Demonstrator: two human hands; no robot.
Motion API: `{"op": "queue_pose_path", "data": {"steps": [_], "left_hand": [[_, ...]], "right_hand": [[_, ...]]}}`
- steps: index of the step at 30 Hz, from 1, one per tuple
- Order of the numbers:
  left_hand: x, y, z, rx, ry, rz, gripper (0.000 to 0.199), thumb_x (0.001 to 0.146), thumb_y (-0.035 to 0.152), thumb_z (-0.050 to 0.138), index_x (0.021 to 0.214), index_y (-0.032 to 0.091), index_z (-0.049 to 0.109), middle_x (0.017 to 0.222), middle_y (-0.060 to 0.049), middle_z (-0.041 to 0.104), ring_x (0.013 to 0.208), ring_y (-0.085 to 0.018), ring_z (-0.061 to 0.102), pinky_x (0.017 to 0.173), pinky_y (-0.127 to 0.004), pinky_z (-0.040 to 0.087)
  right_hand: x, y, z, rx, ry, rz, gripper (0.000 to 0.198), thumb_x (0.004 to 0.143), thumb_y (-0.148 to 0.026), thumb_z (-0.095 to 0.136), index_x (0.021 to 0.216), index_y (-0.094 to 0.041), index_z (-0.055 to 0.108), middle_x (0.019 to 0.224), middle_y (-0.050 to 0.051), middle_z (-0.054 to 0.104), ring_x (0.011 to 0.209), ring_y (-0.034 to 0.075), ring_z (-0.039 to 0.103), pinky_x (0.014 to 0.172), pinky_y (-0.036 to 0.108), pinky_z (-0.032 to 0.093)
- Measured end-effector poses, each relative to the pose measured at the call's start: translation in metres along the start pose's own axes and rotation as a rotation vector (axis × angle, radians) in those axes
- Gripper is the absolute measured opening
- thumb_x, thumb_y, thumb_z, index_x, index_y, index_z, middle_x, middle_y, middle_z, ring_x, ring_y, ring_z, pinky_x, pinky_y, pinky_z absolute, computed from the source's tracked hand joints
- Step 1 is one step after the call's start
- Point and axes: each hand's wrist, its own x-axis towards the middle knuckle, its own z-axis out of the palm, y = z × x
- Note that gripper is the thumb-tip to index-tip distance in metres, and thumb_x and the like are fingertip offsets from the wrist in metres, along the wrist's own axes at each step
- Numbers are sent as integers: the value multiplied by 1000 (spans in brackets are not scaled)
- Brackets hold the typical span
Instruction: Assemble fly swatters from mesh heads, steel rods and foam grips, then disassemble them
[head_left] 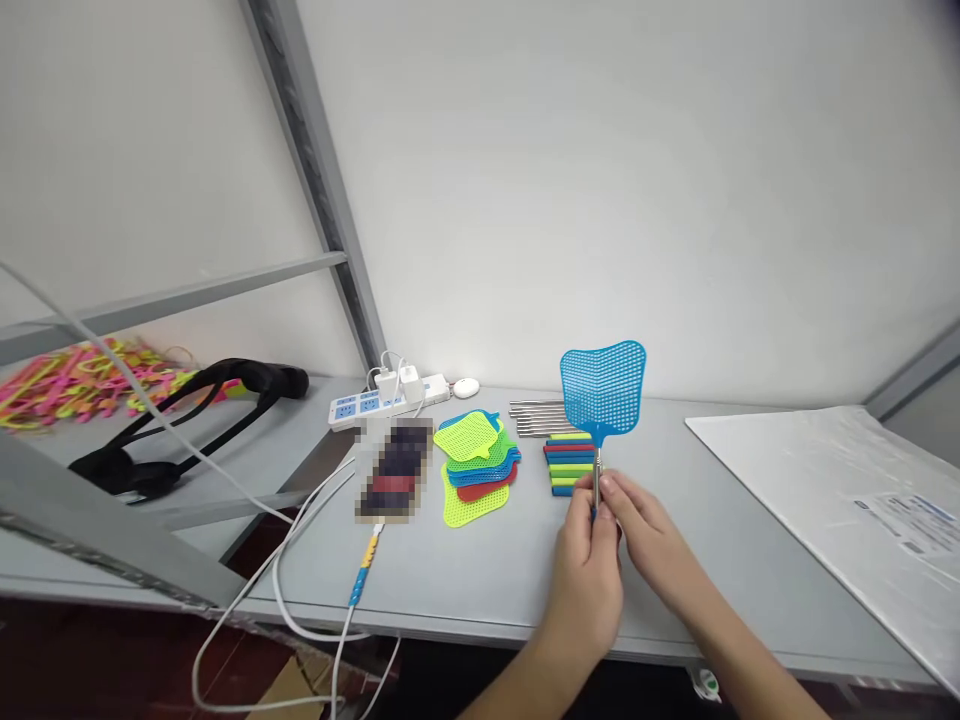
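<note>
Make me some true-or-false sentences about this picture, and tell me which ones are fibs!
1. The left grip and right grip are both on the blue swatter. True.
2. All the loose swatter heads are red. False: there are yellow-green, green and blue ones too.
3. The power strip has white plugs in it. True.
4. The metal rods lie on the floor. False: they lie on the table, near the wall.
5. The flat white package is right of the swatter heads. True.

Workshop-like spot, light assembly; grey bench (465,575) by metal framing (313,160); swatter heads (478,468) piled; metal rods (534,418), coloured tubes (571,470) in rows.
</note>
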Motion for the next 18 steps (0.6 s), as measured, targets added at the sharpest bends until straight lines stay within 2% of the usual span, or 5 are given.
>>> {"op": "queue_pose_path", "data": {"steps": [2,5,7,9,18], "left_hand": [[-5,-4,3,30,10,14,49,93,55,46,128,22,55,96,-8,66,86,-20,64,68,-28,51],[-14,8,-12,263,-26,161,43,96,48,46,127,21,60,128,-11,59,125,-25,49,103,-37,41],[-19,20,-28,462,-111,310,37,96,44,47,114,21,69,127,-11,61,127,-28,47,111,-43,32],[-19,25,-40,474,-91,334,38,98,44,42,108,20,70,119,-11,65,118,-27,53,105,-44,38],[2,20,-35,-434,429,345,42,92,51,53,109,15,67,112,-14,69,112,-29,63,99,-48,46]], "right_hand": [[0,-4,7,48,-70,77,39,93,-56,43,101,-24,63,75,0,62,61,16,59,60,30,51],[2,-9,5,94,-55,8,39,94,-55,44,87,-21,63,85,3,66,75,18,62,74,31,51],[2,-12,1,52,-53,-61,38,96,-51,42,84,-21,61,88,5,67,86,20,62,84,32,48],[-1,-14,-1,-101,-71,-102,34,97,-48,41,87,-22,60,85,4,66,82,19,61,79,32,48],[-20,-13,20,-747,-290,-274,25,99,-33,35,97,-24,58,86,4,65,73,19,63,63,29,44]]}}
